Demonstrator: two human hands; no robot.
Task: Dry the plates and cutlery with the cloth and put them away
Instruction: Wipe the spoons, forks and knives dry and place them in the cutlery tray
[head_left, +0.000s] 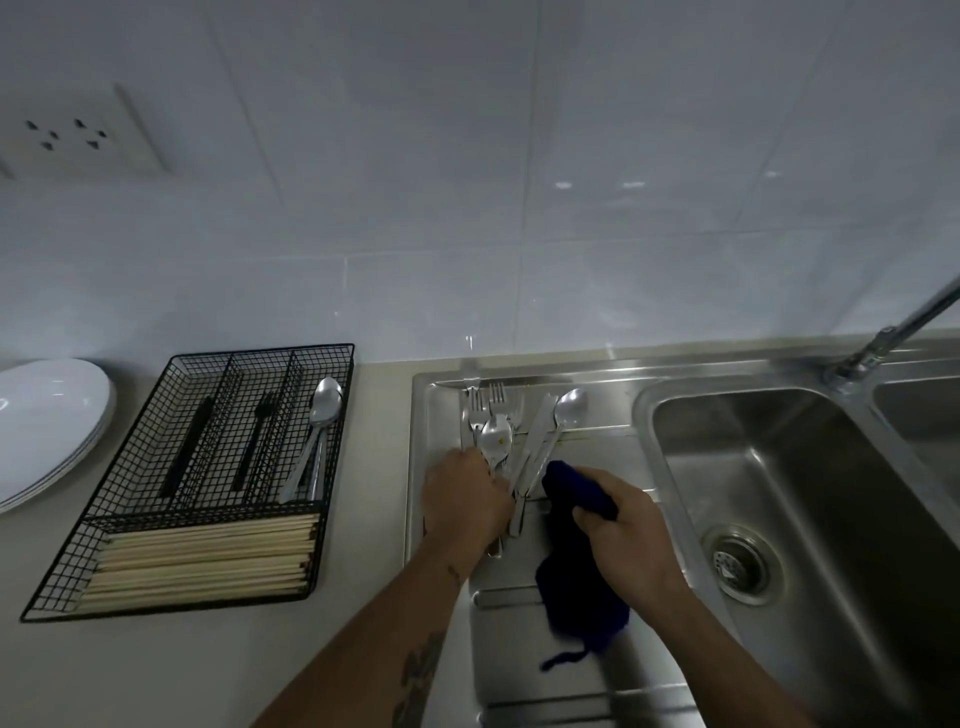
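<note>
Left hand (464, 496) curled round a spoon (496, 441) in the cutlery pile (519, 436) left of the sink basin (810, 493), handles hidden underneath. Right hand (626, 525) bunching the dark blue cloth (576, 597), fingertips buried. Plates (52, 426) far left, cut off.

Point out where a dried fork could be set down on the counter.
Bare counter lies between the wire tray and the drainboard. The drainboard is crowded with cutlery, both hands and the cloth.
</note>
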